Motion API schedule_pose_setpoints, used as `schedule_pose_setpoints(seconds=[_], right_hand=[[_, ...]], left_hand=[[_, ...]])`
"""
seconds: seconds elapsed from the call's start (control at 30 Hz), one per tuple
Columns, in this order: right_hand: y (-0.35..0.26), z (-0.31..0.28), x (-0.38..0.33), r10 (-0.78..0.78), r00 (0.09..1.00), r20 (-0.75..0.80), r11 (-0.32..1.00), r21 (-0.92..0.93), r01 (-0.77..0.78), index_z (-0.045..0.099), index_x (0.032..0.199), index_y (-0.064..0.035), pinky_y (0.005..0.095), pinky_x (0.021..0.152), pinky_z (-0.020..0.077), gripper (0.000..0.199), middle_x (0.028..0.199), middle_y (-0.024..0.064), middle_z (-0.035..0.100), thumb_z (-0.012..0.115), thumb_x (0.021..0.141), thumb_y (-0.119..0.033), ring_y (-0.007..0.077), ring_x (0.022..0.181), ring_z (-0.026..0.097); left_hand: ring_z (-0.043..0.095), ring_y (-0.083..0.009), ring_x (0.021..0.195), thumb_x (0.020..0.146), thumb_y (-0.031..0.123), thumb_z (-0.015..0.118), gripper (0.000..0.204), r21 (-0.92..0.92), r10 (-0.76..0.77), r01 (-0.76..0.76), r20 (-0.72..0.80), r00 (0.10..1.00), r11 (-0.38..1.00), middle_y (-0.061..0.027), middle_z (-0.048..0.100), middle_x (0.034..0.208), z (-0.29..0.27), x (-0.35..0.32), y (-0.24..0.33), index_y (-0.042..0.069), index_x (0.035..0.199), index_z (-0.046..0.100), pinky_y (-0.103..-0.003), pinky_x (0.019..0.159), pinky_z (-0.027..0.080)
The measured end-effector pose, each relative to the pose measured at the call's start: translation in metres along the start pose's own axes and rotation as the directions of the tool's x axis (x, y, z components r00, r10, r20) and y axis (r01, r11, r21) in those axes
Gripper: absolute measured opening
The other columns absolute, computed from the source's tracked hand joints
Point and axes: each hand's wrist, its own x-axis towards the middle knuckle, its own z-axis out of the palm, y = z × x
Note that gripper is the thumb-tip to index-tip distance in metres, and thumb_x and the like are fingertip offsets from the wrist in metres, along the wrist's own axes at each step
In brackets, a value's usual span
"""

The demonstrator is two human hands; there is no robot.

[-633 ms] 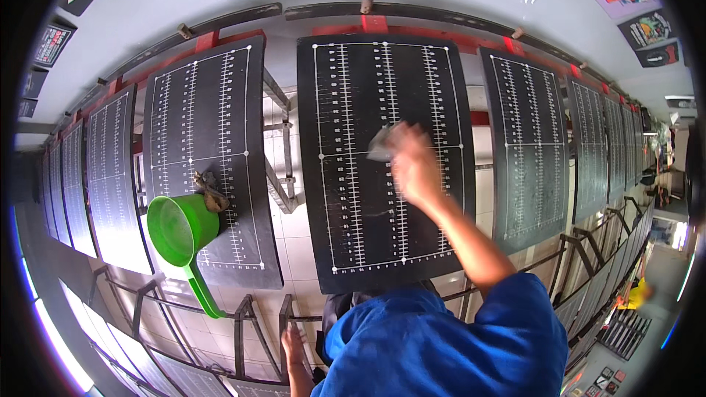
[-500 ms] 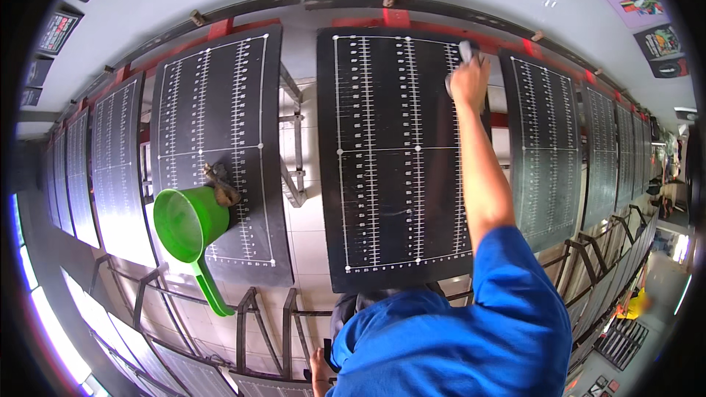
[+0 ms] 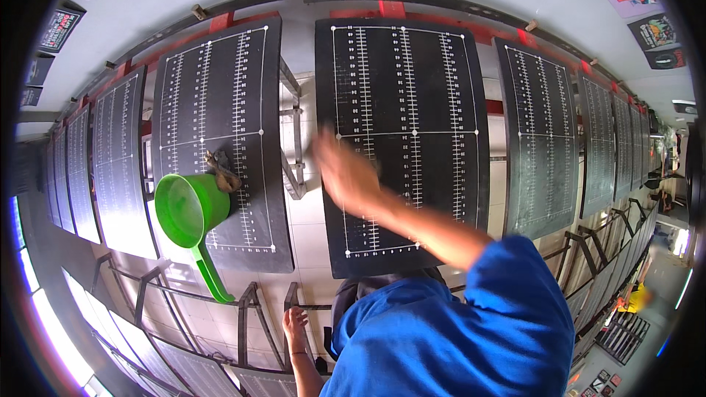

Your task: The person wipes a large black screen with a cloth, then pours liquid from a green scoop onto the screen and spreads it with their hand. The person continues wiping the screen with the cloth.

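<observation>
My right hand (image 3: 347, 173) reaches over the left edge of a black board (image 3: 390, 209) marked with white lines and ruled scales. It is smeared by motion, so its fingers and anything in them cannot be made out. Low at my left side hangs my left hand (image 3: 296, 326), its fingers loosely curled and apart, nothing visible in it. On the neighbouring black board (image 3: 254, 88) to the left sits a green dipper (image 3: 215, 202) with a long handle pointing toward me. A crumpled brownish-grey rag (image 3: 223, 171) lies against the dipper's far side.
More ruled boards (image 3: 540, 176) stretch along both sides on metal frames. Dark bars (image 3: 456, 11) with short round pegs run behind them, over red supports. Black frame legs (image 3: 246, 323) rise nearby on the left. Posters (image 3: 658, 33) hang on the far wall.
My right hand has swept from the board's far right corner to its left edge, nearer me; the greyish-white thing in it no longer shows clearly. My left hand has come forward into fuller view.
</observation>
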Motion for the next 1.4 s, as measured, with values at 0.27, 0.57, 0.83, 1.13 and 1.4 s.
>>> schedule_pose_setpoints(seconds=[0.27, 0.57, 0.83, 1.13, 1.4], right_hand=[[-0.015, 0.003, -0.047, -0.211, 0.971, 0.113, 0.962, 0.198, 0.186, 0.057, 0.128, 0.0072, 0.0427, 0.117, 0.0341, 0.039, 0.143, 0.0207, 0.048, 0.051, 0.093, -0.008, 0.0360, 0.139, 0.040], [0.215, -0.032, 0.148, 0.251, 0.869, -0.427, 0.964, 0.033, -0.263, 0.069, 0.115, -0.0110, 0.0452, 0.102, 0.0440, 0.031, 0.122, 0.0160, 0.060, 0.054, 0.088, -0.008, 0.0338, 0.117, 0.055], [0.337, -0.142, -0.014, 0.591, 0.672, -0.446, 0.685, -0.163, -0.710, 0.063, 0.116, 0.0013, 0.0471, 0.096, 0.0494, 0.031, 0.128, 0.0226, 0.058, 0.053, 0.091, -0.015, 0.0372, 0.111, 0.060], [0.060, -0.084, -0.317, 0.638, 0.640, -0.427, 0.685, -0.063, -0.726, 0.047, 0.140, 0.0020, 0.0407, 0.106, 0.0459, 0.053, 0.150, 0.0252, 0.039, 0.059, 0.089, -0.003, 0.0401, 0.134, 0.045], [0.125, -0.090, -0.213, 0.636, 0.617, -0.464, 0.659, -0.091, -0.747, 0.049, 0.133, 0.0091, 0.0446, 0.113, 0.0368, 0.043, 0.147, 0.0272, 0.039, 0.052, 0.093, -0.007, 0.0431, 0.136, 0.040]], left_hand=[[0.067, -0.0187, 0.081, 0.101, 0.037, 0.052, 0.035, 0.182, -0.134, 0.112, 0.110, 0.985, 0.977, -0.0097, 0.069, 0.099, 0.021, 0.015, -0.036, 0.005, 0.111, 0.060, -0.031, 0.067, 0.053], [0.067, -0.0166, 0.075, 0.099, 0.031, 0.052, 0.031, 0.243, -0.257, 0.238, 0.050, 0.965, 0.940, -0.0091, 0.069, 0.095, 0.013, 0.011, -0.033, 0.003, 0.109, 0.062, -0.028, 0.060, 0.051], [0.063, -0.0134, 0.067, 0.101, 0.030, 0.049, 0.030, 0.375, -0.111, 0.056, 0.127, 0.986, 0.925, -0.0063, 0.068, 0.087, 0.004, 0.038, -0.001, 0.003, 0.104, 0.063, -0.025, 0.056, 0.048], [0.065, -0.0173, 0.074, 0.099, 0.030, 0.048, 0.035, 0.479, -0.097, -0.067, 0.311, 0.946, 0.875, -0.0106, 0.068, 0.094, 0.007, 0.104, 0.010, -0.001, 0.108, 0.063, -0.029, 0.062, 0.050], [0.063, -0.0126, 0.068, 0.101, 0.039, 0.053, 0.038, 0.215, 0.065, -0.137, 0.313, 0.948, 0.967, -0.0073, 0.068, 0.090, 0.010, 0.049, -0.013, 0.003, 0.108, 0.062, -0.024, 0.056, 0.047]])
